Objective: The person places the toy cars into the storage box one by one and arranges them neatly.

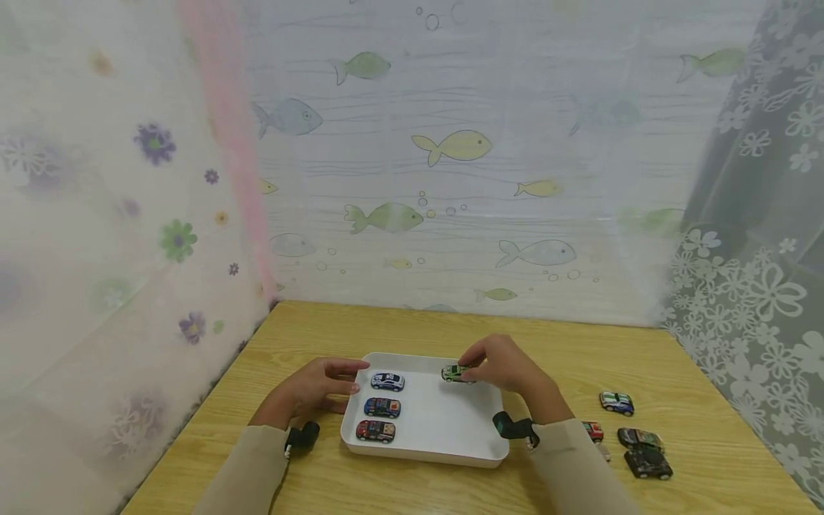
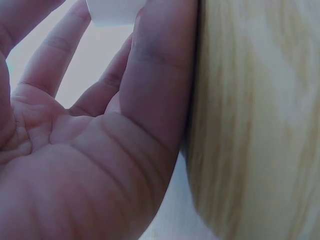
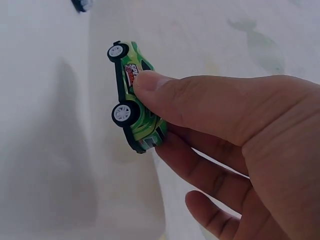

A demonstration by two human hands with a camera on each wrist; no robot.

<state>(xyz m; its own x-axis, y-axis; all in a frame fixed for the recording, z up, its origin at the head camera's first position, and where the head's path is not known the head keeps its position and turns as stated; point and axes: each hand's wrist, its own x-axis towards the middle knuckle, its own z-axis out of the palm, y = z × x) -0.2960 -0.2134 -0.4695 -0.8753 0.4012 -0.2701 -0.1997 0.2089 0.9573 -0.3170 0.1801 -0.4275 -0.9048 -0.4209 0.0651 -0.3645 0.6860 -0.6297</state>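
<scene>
My right hand (image 1: 508, 363) pinches a green toy car (image 3: 136, 95) between thumb and fingers. In the head view this green car is over the back right part of a white tray (image 1: 444, 452); the right wrist view shows its wheels facing sideways. Along the tray's left side, a white toy car (image 1: 388, 381), a blue toy car (image 1: 383, 408) and a red toy car (image 1: 376, 430) form a column. At the tray's left rim is my left hand (image 1: 315, 386), fingers loosely spread and fingertips by the edge; the left wrist view shows its palm (image 2: 75, 175).
Right of the tray on the wooden table (image 1: 309, 479) lie several more toy cars, among them a white, green and blue car (image 1: 616, 403) and a black car (image 1: 648, 463). My right sleeve partly covers a red car (image 1: 593, 430). Fish-patterned curtain (image 1: 412, 172) hangs behind.
</scene>
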